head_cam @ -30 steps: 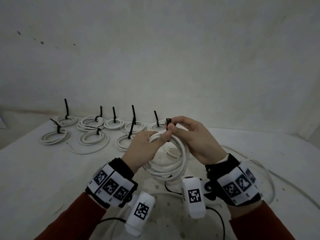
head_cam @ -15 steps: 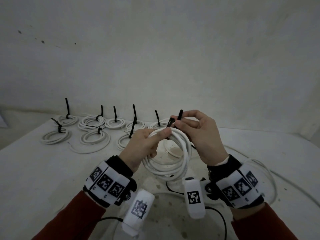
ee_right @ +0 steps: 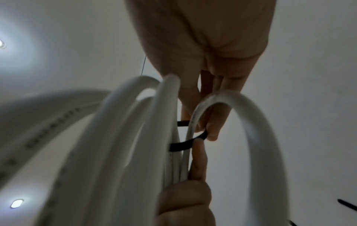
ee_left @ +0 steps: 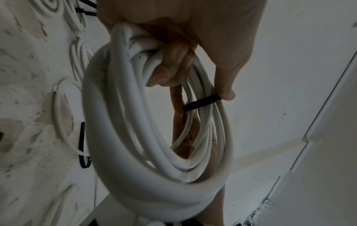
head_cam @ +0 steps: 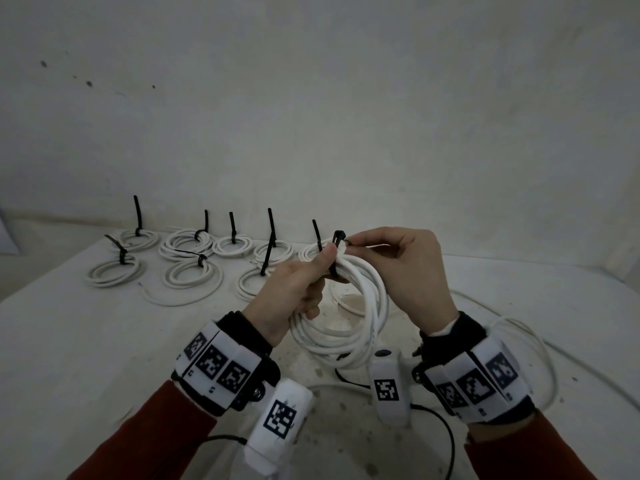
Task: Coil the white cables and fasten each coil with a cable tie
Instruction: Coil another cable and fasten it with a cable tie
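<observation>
We face a bare white wall above a stained white table, where eight tied coils lie at the far left, tie tails mostly upright. Our left hand grips the coil upright above the table, thumb on the black tie crossing its top. Our right hand pinches the tie's end beside the head.

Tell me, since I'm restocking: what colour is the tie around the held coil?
Black; the cable tie shows best in the left wrist view.

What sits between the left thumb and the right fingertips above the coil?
The black cable tie's head, standing over the white coil; head view shows it.
</observation>
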### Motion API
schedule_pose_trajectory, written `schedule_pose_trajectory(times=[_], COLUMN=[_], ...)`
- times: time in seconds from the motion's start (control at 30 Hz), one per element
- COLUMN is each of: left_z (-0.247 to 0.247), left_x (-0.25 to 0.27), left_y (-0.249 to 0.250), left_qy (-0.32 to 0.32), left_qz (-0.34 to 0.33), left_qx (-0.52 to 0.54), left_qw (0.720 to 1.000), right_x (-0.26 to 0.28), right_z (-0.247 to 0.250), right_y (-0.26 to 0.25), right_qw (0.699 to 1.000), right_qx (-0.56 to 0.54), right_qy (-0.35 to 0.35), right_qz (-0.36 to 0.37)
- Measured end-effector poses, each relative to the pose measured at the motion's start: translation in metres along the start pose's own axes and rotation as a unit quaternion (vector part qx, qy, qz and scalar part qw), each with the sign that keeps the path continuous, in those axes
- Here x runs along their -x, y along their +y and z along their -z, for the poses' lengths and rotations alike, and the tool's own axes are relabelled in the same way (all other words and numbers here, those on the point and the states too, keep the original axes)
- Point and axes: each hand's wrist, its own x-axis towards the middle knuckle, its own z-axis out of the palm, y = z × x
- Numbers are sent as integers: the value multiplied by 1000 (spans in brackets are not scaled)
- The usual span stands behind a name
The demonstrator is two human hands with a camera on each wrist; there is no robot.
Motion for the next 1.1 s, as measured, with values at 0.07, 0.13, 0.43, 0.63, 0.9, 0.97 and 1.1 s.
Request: schedule_pose_trajectory(times=[0.07,0.13,0.43,0.63,0.9,0.97,1.1], left_z=[1,3,8,5,0,0,3], left_x=[-1,-3,-6,-4,0,0,-1], left_y=[-1,-2,-2,0,3,2,1], left_qy=[-3,-6,-23,10,22,22,-4], left_qz=[6,14,39,17,0,4,8], left_qx=[2,6,34,3,8,11,15], left_qw=[1000,1000,998,1000,1000,1000,1000], right_x=[0,0,1,3,6,8,9], right_z=[0,0,-3,-3,-3,-5,-6], right_y=[0,1,-1,-2,-8,-8,-11], right_qw=[1000,1000,997,993,986,989,994], right_qx=[1,7,34,41,61,32,-18], right_qy=[3,6,-5,17,18,16,21], right_qz=[2,6,63,111,151,143,109])
